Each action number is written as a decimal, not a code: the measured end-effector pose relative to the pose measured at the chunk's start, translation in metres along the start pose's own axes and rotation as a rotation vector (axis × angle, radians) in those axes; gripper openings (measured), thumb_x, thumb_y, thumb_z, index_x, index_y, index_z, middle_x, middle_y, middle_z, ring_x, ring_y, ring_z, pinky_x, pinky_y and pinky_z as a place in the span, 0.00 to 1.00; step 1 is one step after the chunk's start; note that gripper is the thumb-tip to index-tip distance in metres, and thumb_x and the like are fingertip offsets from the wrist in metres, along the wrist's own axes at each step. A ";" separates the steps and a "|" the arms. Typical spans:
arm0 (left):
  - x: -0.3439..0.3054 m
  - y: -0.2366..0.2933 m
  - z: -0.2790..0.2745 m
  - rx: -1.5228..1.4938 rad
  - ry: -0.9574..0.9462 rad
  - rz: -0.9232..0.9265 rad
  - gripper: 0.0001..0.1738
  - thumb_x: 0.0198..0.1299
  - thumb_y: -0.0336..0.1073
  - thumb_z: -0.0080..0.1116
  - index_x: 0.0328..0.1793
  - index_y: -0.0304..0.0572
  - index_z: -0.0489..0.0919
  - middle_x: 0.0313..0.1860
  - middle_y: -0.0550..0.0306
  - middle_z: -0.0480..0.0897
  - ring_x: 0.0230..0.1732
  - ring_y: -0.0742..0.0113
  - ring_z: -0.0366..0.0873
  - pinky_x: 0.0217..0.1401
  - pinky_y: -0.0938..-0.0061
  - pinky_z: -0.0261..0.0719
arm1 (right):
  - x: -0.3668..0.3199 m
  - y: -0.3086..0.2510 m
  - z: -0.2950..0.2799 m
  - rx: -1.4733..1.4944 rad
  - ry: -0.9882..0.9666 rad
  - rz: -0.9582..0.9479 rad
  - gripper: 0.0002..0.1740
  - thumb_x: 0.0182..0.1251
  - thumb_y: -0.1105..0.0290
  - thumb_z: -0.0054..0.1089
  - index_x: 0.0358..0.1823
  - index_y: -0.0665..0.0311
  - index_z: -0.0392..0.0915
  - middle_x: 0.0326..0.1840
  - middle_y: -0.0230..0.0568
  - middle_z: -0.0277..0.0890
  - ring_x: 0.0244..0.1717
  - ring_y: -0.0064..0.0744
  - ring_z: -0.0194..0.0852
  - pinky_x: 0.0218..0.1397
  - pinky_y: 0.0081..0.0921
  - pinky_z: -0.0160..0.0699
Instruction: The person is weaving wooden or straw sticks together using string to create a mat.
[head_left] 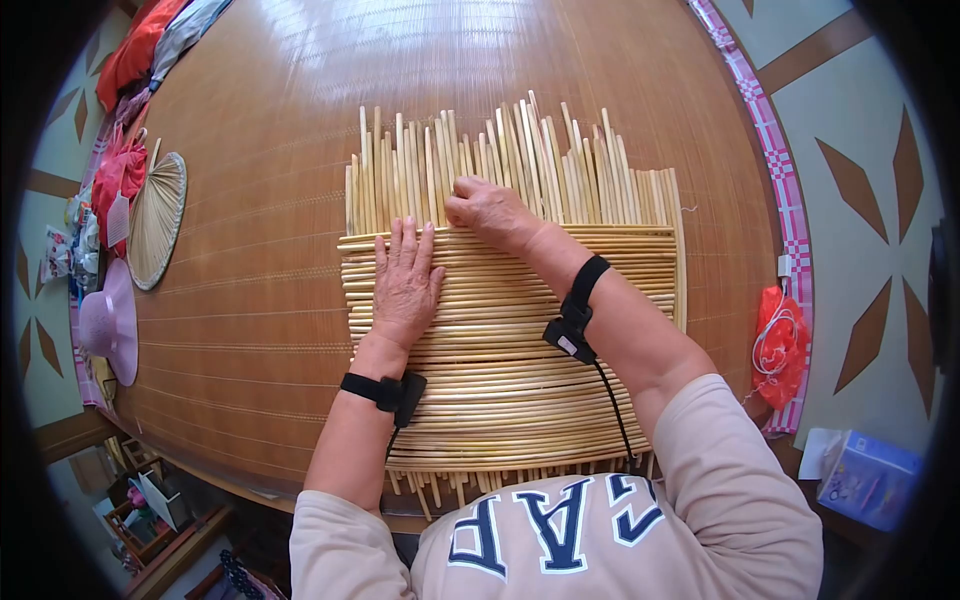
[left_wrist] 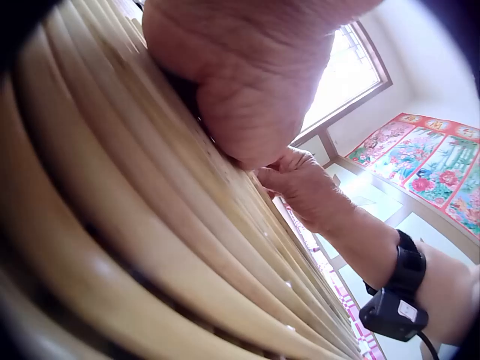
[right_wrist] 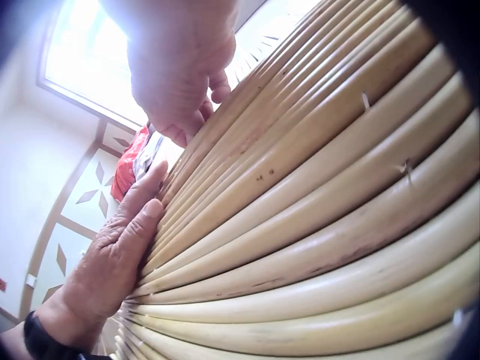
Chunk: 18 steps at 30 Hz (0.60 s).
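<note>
Pale yellow, apparently bamboo or reed, the panel [head_left: 530, 410] lies flat on the brown surface [head_left: 250, 250], directly in front of the torso. It consists of close-set crosswise rods [head_left: 500, 330]; lengthwise sticks [head_left: 415, 170] extend past its far edge with uneven ends.

Hand state: the left hand [head_left: 405, 285] rests on the rods near the far edge, fingers extended, grasping nothing. The right hand [head_left: 495, 212] is at the far edge with fingers curled; whether it pinches a stick cannot be told.

Handling: treat each stick as light and stiff. The glossy finish in the right wrist view suggests a slippery touch. Thin sticks would probably crack under sharp bending, and loosely set rods may shift sideways.

Hold points: pinch a single rod close to its end. Steady the panel with a flat palm across several rods. Lift by both side edges; avoid pulling the free stick ends, which could slide out.
</note>
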<state>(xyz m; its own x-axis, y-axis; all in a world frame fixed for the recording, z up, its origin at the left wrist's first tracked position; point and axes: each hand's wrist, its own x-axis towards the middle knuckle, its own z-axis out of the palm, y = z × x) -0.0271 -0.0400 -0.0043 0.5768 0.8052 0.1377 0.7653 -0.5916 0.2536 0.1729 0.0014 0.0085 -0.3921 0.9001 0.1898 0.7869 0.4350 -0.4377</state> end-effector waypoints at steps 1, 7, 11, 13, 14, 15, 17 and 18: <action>0.000 0.000 0.001 0.005 0.010 -0.001 0.32 0.63 0.43 0.48 0.72 0.44 0.57 0.72 0.43 0.55 0.75 0.50 0.44 0.76 0.52 0.35 | 0.000 0.001 0.002 -0.045 0.020 -0.070 0.03 0.58 0.68 0.54 0.31 0.59 0.73 0.35 0.40 0.68 0.38 0.39 0.72 0.38 0.32 0.75; 0.000 0.005 -0.006 0.008 -0.003 -0.011 0.29 0.63 0.41 0.49 0.70 0.46 0.61 0.69 0.43 0.58 0.74 0.48 0.46 0.74 0.49 0.39 | -0.004 -0.001 0.010 -0.228 0.123 -0.171 0.06 0.58 0.72 0.49 0.31 0.69 0.69 0.32 0.47 0.67 0.35 0.41 0.71 0.39 0.33 0.75; 0.006 0.011 -0.017 -0.067 0.011 -0.044 0.25 0.62 0.39 0.51 0.66 0.46 0.66 0.63 0.44 0.63 0.71 0.47 0.53 0.73 0.47 0.44 | -0.003 -0.009 0.013 -0.310 0.142 -0.157 0.05 0.56 0.73 0.49 0.32 0.69 0.69 0.32 0.48 0.66 0.35 0.41 0.71 0.37 0.31 0.76; 0.009 0.011 -0.013 -0.077 0.029 -0.056 0.24 0.61 0.39 0.52 0.64 0.46 0.67 0.62 0.44 0.64 0.70 0.47 0.55 0.73 0.46 0.44 | -0.003 -0.012 0.013 -0.332 0.170 -0.163 0.05 0.54 0.75 0.48 0.32 0.69 0.68 0.31 0.48 0.66 0.35 0.40 0.71 0.34 0.29 0.76; 0.009 0.010 -0.011 -0.088 0.050 -0.068 0.23 0.61 0.39 0.52 0.63 0.46 0.68 0.60 0.45 0.65 0.69 0.47 0.56 0.72 0.46 0.45 | -0.003 -0.013 0.013 -0.330 0.168 -0.163 0.05 0.54 0.75 0.48 0.32 0.69 0.68 0.31 0.48 0.66 0.35 0.40 0.71 0.34 0.29 0.76; 0.010 0.010 -0.009 -0.089 0.048 -0.070 0.23 0.61 0.39 0.52 0.63 0.46 0.68 0.60 0.45 0.65 0.69 0.47 0.56 0.72 0.46 0.45 | -0.003 -0.014 0.013 -0.330 0.134 -0.142 0.06 0.55 0.73 0.48 0.32 0.68 0.69 0.32 0.47 0.66 0.35 0.40 0.71 0.35 0.30 0.76; 0.011 0.009 -0.005 -0.097 0.072 -0.083 0.20 0.62 0.39 0.52 0.60 0.47 0.70 0.60 0.45 0.65 0.68 0.47 0.57 0.72 0.45 0.45 | -0.004 -0.013 0.012 -0.329 0.096 -0.117 0.07 0.56 0.72 0.47 0.33 0.67 0.69 0.32 0.47 0.67 0.36 0.41 0.71 0.37 0.30 0.75; 0.012 0.009 -0.004 -0.099 0.070 -0.082 0.20 0.62 0.39 0.52 0.60 0.47 0.70 0.60 0.45 0.65 0.68 0.47 0.57 0.72 0.45 0.45 | -0.004 -0.013 0.012 -0.312 0.097 -0.114 0.07 0.56 0.72 0.47 0.33 0.67 0.70 0.32 0.46 0.67 0.36 0.40 0.71 0.37 0.31 0.75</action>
<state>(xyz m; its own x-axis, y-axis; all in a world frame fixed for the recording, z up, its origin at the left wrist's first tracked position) -0.0146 -0.0356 0.0039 0.4899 0.8534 0.1779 0.7751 -0.5198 0.3592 0.1580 -0.0078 0.0027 -0.4507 0.8367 0.3110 0.8543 0.5054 -0.1216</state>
